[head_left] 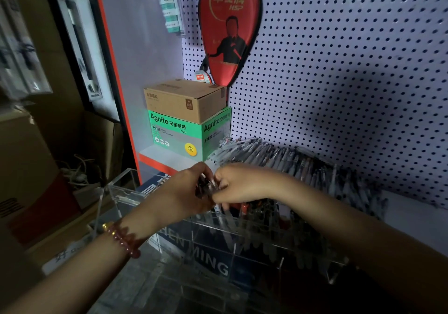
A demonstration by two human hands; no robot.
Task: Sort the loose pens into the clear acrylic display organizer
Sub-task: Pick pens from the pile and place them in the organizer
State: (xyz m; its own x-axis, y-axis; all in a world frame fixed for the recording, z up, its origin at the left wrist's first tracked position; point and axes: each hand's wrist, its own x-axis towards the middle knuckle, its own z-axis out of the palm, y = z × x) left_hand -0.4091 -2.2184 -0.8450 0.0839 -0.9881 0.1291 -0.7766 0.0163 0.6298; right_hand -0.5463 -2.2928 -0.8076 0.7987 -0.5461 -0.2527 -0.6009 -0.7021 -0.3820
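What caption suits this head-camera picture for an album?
Above the clear acrylic organizer, the left hand grips a bunch of pens, the right hand pinching at it; loose pens lie behind.

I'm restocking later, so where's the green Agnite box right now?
In the head view the green Agnite box sits left of centre on the shelf, under the brown cardboard box and left of the pile of loose pens.
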